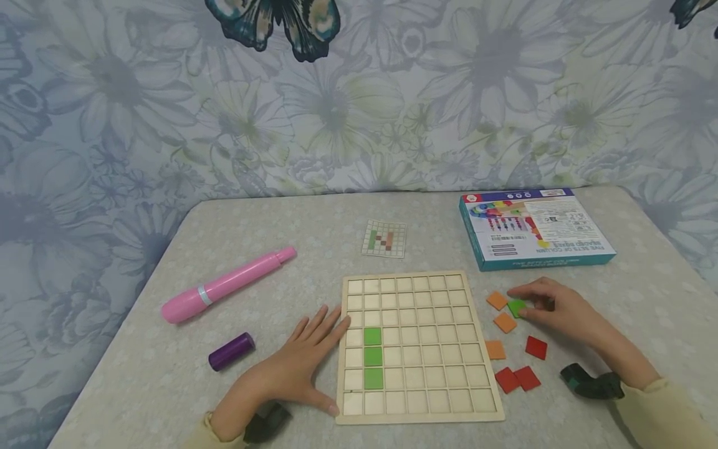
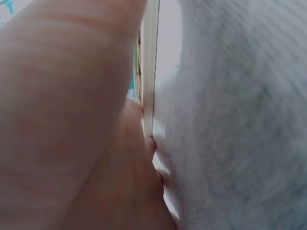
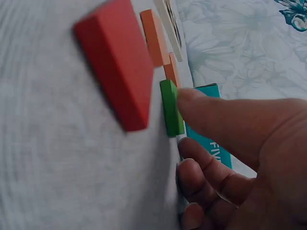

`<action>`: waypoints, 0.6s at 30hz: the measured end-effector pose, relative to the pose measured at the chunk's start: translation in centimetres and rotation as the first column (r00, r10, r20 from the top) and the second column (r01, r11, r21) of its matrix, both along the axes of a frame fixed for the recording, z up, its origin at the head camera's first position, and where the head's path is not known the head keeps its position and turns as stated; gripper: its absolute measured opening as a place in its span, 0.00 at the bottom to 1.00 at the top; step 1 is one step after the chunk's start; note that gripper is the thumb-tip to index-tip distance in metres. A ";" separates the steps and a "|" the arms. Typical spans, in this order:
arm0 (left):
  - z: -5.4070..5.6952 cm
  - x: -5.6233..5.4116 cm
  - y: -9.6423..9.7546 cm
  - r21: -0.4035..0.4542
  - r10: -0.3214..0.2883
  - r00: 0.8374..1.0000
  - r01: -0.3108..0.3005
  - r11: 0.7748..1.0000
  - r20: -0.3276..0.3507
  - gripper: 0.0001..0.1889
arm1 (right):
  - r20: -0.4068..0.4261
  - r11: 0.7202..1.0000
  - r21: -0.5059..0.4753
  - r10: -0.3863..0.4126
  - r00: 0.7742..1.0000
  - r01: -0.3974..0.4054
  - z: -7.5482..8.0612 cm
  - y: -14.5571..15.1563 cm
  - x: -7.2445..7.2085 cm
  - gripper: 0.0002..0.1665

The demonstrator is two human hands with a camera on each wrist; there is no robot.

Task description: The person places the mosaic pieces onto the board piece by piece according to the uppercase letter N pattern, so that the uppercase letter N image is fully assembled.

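Observation:
The wooden grid board (image 1: 423,419) lies flat in the middle of the table, with three green square tiles (image 1: 373,357) in one column on its left side. My left hand (image 1: 297,365) is spread beside the board, fingertips and thumb at its left edge; the left wrist view shows the hand close against the board's side (image 2: 149,72). To the right of the board, my right hand (image 1: 561,308) has thumb and forefinger about a loose green tile (image 1: 516,308). In the right wrist view the thumb overlaps this green tile (image 3: 170,108), which stays close to the table.
Around the right hand lie orange tiles (image 1: 505,322) and red tiles (image 1: 536,348). A pattern card (image 1: 384,239) is behind the board, and a printed box (image 1: 535,231) at the back right. On the left are a pink pen-shaped object (image 1: 235,282) and a purple cylinder (image 1: 232,352).

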State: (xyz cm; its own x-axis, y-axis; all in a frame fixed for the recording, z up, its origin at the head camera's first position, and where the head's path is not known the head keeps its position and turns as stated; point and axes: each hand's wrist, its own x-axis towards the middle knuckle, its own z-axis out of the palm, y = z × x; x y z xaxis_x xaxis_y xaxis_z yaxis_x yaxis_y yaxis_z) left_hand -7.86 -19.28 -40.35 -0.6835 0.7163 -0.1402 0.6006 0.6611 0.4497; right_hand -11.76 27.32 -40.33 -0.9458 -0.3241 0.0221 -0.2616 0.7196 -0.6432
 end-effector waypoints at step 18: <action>-0.3 0.1 0.1 0.007 0.002 1.000 -0.001 1.000 -0.016 0.68 | 0.018 0.997 0.035 -0.066 0.998 0.065 -0.4 0.0 0.1 0.11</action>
